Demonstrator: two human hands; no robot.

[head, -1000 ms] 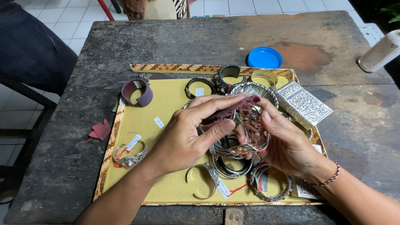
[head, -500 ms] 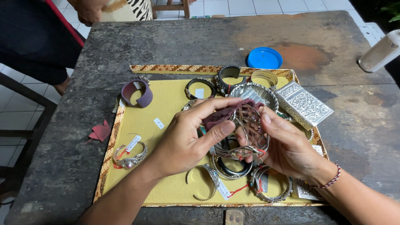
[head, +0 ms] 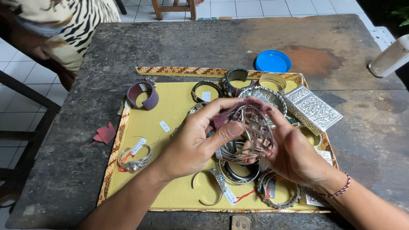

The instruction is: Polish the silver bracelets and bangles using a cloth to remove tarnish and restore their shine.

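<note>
My left hand (head: 191,142) pinches a dark red cloth (head: 222,119) against a wide openwork silver cuff (head: 252,130), and my right hand (head: 294,153) grips that cuff from its other side. Both hang just above the yellow tray (head: 170,106), over its crowded near right part. At the tray's far left corner sits a purple cuff (head: 143,95); near its left edge lies a tagged silver bracelet (head: 135,158). Beyond the tray's far rim lies a blue lid (head: 272,61).
</note>
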